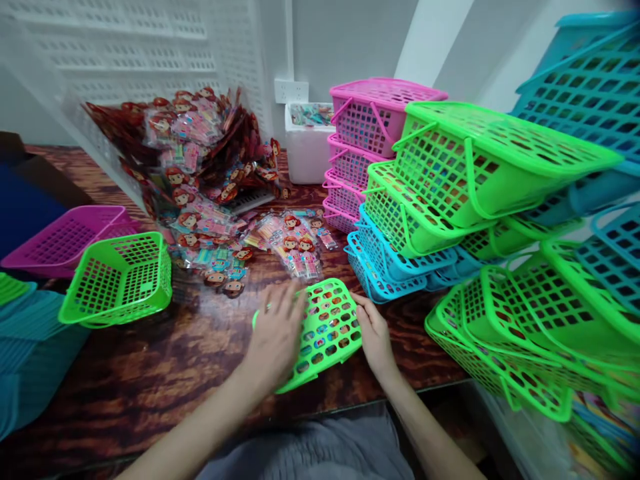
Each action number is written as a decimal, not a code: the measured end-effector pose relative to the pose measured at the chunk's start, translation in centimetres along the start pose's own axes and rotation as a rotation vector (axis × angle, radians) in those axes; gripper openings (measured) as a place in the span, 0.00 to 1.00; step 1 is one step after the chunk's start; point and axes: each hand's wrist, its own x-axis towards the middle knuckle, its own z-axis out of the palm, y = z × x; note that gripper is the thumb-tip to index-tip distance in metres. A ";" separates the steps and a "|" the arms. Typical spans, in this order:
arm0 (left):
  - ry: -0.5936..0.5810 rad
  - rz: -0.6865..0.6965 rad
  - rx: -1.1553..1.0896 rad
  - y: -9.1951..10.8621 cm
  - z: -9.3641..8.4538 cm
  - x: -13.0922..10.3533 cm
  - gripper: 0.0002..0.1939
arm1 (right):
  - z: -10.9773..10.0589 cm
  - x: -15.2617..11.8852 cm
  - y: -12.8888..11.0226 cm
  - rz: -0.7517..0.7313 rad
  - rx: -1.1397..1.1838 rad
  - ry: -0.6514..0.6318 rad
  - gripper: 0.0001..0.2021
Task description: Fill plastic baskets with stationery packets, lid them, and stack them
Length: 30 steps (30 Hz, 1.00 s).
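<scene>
A green plastic basket with a perforated lid [327, 327] sits in front of me near the table's edge, slightly tilted in view. Colourful contents show through the holes in its lid. My left hand [277, 330] lies across the left part of the lid with its fingers stretched out, slightly blurred. At the right edge, my right hand [374, 330] grips the basket, thumb along the rim and the other fingers mostly hidden. Just beyond it are clear packets with red-haired cartoon figures [300, 243].
A tipped white crate [135, 40] spills many packets [190, 160] onto the table. Stacked lidded baskets, pink [365, 127], green [450, 167] and blue [385, 260], rise at right. An open green basket [120, 280], a magenta basket [70, 237] and nested blue baskets [40, 353] stand left.
</scene>
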 end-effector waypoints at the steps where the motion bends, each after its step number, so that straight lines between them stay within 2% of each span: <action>1: -0.016 0.072 -0.025 1.1 0.0 0.0 0.25 | -0.3 -0.1 -0.1 -0.092 -0.071 0.018 0.17; 3: -0.058 0.181 -0.076 3.0 0.1 -0.3 0.30 | -1.2 -0.3 -0.2 -0.308 -0.225 0.005 0.17; 4: -0.075 0.200 -0.085 3.7 0.2 -0.4 0.33 | -1.8 -0.5 -0.3 -0.416 -0.300 -0.046 0.18; 7: -0.096 0.179 -0.049 4.8 0.3 -0.7 0.40 | -3.8 -1.1 -0.2 -0.684 -0.527 -0.298 0.22; 9: -0.106 0.162 0.000 5.2 0.4 -0.7 0.39 | -4.7 -1.3 -0.1 -0.794 -0.659 -0.383 0.27; 14: -0.120 0.192 0.109 5.8 1.2 -0.8 0.36 | -4.6 -1.1 0.9 -0.942 -0.733 -0.387 0.29; 18: -0.119 0.233 0.105 6.0 1.3 -1.2 0.39 | -3.8 -1.8 2.9 -0.983 -0.628 -0.251 0.28; 20: -0.125 0.232 0.077 6.1 0.9 -1.4 0.44 | -3.4 -2.3 3.9 -0.964 -0.595 -0.179 0.27; 23: -0.149 0.228 0.027 5.9 0.3 -1.4 0.47 | -2.9 -2.9 4.7 -0.923 -0.584 -0.136 0.27; 26: -0.169 0.213 -0.009 5.5 0.2 -1.3 0.44 | -2.7 -3.1 4.4 -0.879 -0.552 -0.143 0.29; 30: -0.154 0.199 -0.126 4.6 0.0 -1.4 0.46 | -3.1 -3.5 2.5 -0.728 -0.455 -0.255 0.31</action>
